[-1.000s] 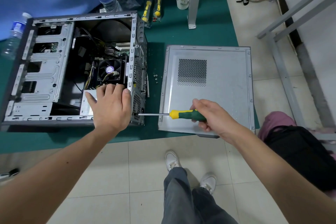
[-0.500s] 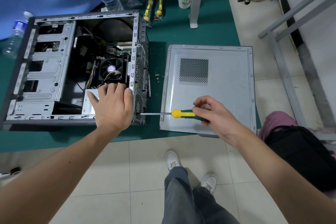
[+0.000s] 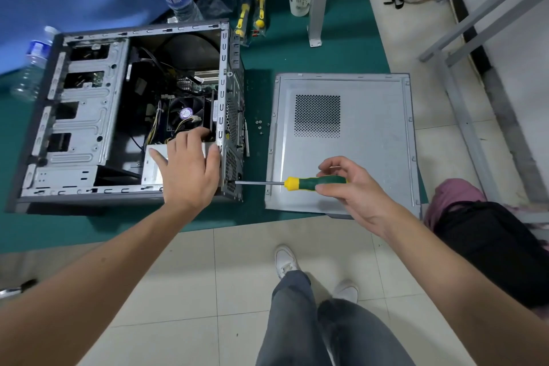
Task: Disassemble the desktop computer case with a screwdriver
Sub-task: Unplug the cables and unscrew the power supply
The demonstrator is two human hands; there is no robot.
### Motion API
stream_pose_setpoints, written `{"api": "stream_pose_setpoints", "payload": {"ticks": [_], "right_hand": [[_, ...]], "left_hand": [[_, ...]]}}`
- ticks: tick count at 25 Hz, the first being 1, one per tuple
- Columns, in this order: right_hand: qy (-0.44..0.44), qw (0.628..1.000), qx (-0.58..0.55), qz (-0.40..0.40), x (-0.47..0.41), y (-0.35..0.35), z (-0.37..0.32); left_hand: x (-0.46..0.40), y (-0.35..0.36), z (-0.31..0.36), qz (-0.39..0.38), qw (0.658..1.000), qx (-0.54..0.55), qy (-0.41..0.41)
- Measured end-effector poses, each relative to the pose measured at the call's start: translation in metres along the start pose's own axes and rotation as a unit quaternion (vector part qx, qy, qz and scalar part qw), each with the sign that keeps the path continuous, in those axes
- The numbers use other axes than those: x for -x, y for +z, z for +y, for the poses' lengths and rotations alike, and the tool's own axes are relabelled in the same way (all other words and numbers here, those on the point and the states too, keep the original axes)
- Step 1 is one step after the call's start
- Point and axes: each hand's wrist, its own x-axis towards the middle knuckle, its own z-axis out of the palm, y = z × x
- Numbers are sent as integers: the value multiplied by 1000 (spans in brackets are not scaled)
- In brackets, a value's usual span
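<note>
Since prev frames the right hand [image 3: 353, 187] has re-gripped: was wrapped full round the handle, now fingers fanned out w/ only thumb + fingertips pinching it, prob mid-twist. Left hand [image 3: 190, 171] barely moved, same spot on the case.

Driver [image 3: 297, 183] lies near flat, long axis running left-right: green/yellow handle in the right hand, bare shaft pointing left, tip at the rear wall of the case [image 3: 89, 134], low corner nearest the person. Tip looks seated on a screw there but the screw itself is too small to make out.

Left hand is spread flat, palm down, pressing on the silver PSU box [image 3: 151, 169] inside the case at that same corner, fingers reaching to the rear edge. So it sits just left of the tip, bracing vs the push.

Case lies on its side on the green mat [image 3: 282, 62], open face up, fan + cables showing. Side panel [image 3: 371, 116] is already off, flat on the mat to the right, under the driver handle. A few loose screws [image 3: 259, 125] sit between case and panel.

Judgement: the rear screw is the step in hand; next turn needs the shaft kept square to the rear wall, push going leftward into the left hand's brace. Slip risk if the light pinch lets the handle droop.
</note>
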Motion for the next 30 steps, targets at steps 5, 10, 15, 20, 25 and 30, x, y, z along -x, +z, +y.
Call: {"api": "stream_pose_setpoints", "payload": {"ticks": [5, 10, 15, 20, 25, 30], "right_hand": [[19, 999, 2, 34, 6, 12, -1], [25, 998, -17, 47, 7, 12, -4], [24, 997, -37, 57, 6, 4, -9], [109, 977, -183, 21, 20, 0, -11], [99, 987, -102, -71, 16, 54, -32], [-56, 998, 11, 36, 1, 96, -46]], "left_hand": [[9, -38, -10, -109, 971, -1, 211], [-9, -49, 26, -226, 934, -194, 196], [-14, -48, 32, -272, 921, -199, 198], [-13, -50, 35, -208, 970, 41, 114], [-8, -41, 50, -257, 941, 217, 14], [-10, -43, 47, -341, 858, 366, -114]]}}
